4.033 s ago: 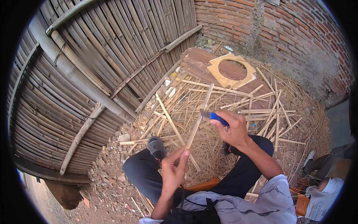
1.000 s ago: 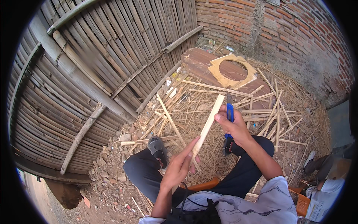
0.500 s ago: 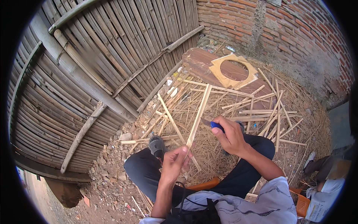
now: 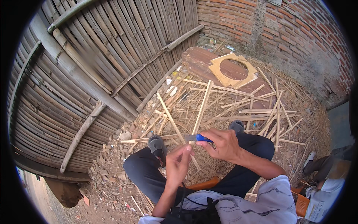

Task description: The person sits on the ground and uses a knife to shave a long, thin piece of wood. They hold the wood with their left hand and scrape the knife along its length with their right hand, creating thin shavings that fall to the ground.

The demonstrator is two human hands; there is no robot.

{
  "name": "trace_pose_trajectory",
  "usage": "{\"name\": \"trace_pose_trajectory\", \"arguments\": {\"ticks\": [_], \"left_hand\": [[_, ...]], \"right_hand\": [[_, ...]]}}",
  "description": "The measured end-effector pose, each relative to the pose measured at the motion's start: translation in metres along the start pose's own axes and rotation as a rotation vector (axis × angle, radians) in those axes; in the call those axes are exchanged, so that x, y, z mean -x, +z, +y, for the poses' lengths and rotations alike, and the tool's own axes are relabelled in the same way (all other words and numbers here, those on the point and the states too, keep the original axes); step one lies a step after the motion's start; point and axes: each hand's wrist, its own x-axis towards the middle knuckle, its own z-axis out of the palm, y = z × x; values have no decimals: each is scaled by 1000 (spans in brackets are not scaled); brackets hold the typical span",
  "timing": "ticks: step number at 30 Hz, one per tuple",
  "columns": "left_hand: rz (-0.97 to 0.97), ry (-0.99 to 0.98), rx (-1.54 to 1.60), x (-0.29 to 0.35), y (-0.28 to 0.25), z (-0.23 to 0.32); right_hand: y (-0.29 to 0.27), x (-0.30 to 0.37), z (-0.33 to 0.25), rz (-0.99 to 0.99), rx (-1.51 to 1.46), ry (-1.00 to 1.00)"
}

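Note:
My left hand [image 4: 178, 162] is closed on the near end of a pale bamboo strip [image 4: 202, 108], which slants up and away over the straw. In my right hand [image 4: 223, 143] is a knife [image 4: 203, 138] with a blue handle, gripped in closed fingers. Its grey blade points left and lies across the strip, just above my left fingertips. Another thin strip [image 4: 170, 117] passes behind my left hand on the ground.
Several cut strips [image 4: 278, 115] lie on straw at the right. Beyond are a brown board [image 4: 197, 61] and a yellowish cut-out panel [image 4: 218, 74]. A bamboo wall [image 4: 134, 44] stands left, a brick wall [image 4: 291, 41] behind. Another person [image 4: 324, 168] sits at right.
The knife in my right hand has moved down and left along the strip, from mid-length to near my left fingers. The blade now lies across the strip.

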Motion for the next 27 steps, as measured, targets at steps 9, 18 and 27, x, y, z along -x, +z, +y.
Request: {"name": "trace_pose_trajectory", "arguments": {"ticks": [9, 18, 27], "left_hand": [[-134, -27, -112, 27, -29, -21], [-22, -148, 40, 20, -44, -11], [14, -90, 77, 2, -16, -3]], "right_hand": [[-40, -24, 54, 355, 164, 245], [-40, -19, 25, 224, -35, 208], [6, 2, 4, -9, -97, -47]]}}
